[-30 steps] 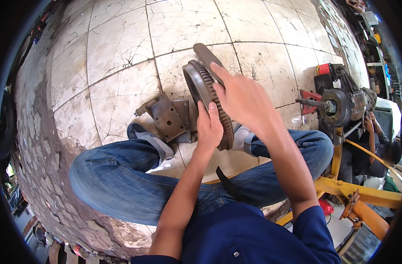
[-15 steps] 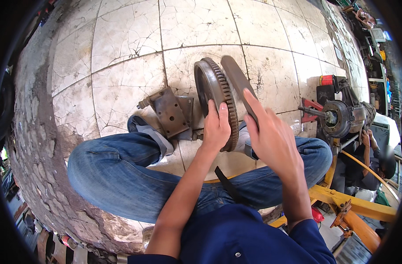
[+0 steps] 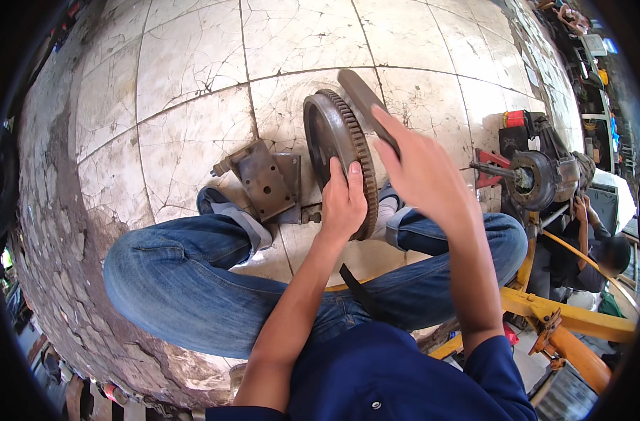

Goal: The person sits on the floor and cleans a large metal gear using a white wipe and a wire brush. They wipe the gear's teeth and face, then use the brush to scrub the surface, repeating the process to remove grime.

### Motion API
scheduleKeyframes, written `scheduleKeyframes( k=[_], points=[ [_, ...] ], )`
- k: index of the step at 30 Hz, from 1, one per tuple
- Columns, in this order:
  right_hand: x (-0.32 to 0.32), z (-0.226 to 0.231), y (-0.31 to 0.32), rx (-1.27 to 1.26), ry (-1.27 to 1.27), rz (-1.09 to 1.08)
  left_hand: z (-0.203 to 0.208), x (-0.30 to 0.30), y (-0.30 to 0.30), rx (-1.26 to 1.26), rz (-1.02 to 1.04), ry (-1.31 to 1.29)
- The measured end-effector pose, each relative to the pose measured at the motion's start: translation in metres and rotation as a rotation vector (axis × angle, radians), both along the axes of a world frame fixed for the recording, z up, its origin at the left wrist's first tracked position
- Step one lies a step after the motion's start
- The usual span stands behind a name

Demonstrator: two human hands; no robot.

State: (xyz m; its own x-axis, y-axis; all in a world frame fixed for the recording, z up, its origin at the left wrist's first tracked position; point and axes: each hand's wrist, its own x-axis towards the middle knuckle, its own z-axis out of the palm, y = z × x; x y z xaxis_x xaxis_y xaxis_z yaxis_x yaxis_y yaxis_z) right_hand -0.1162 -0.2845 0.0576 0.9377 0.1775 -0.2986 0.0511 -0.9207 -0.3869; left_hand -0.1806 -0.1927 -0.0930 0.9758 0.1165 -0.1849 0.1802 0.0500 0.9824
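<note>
A flywheel [image 3: 339, 133] with a toothed ring gear stands upright on its edge between my knees. My left hand [image 3: 344, 200] is closed over its near rim, thumb and fingers gripping it. My right hand [image 3: 426, 172], slightly blurred, is wrapped round a long flat brown tool with a rounded end [image 3: 360, 91]. That tool slants beside the gear teeth on the right; the part under my palm is hidden, and I cannot tell whether it touches the teeth. To the left of the flywheel lies a rusty metal bracket [image 3: 267, 184] with several holes.
Cracked white tiles [image 3: 186, 133] cover the floor ahead. A hub assembly [image 3: 531, 179] rests by a red stand [image 3: 489, 168] at the right. Near it are a yellow steel frame [image 3: 569, 314] and another person [image 3: 593, 263]. Rough, broken concrete [image 3: 60, 231] runs along the left.
My right hand and the brown tool have shifted up and to the left along the flywheel. My left hand keeps its grip, and the flywheel stays nearly in place.
</note>
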Motion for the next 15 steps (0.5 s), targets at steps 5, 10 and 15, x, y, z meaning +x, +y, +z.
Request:
scheduleKeyframes(
  k=[5,10,15],
  points=[
    [-0.083,0.038,-0.012,-0.039,0.024,-0.028,-0.006,0.0,0.004,-0.068,0.0,0.032],
    [-0.084,0.021,-0.02,0.032,-0.033,-0.079,-0.008,-0.002,0.002,-0.179,-0.013,0.111],
    [-0.014,-0.013,0.002,-0.025,-0.024,-0.062,0.008,-0.004,0.001,-0.025,-0.031,0.046]
  ],
)
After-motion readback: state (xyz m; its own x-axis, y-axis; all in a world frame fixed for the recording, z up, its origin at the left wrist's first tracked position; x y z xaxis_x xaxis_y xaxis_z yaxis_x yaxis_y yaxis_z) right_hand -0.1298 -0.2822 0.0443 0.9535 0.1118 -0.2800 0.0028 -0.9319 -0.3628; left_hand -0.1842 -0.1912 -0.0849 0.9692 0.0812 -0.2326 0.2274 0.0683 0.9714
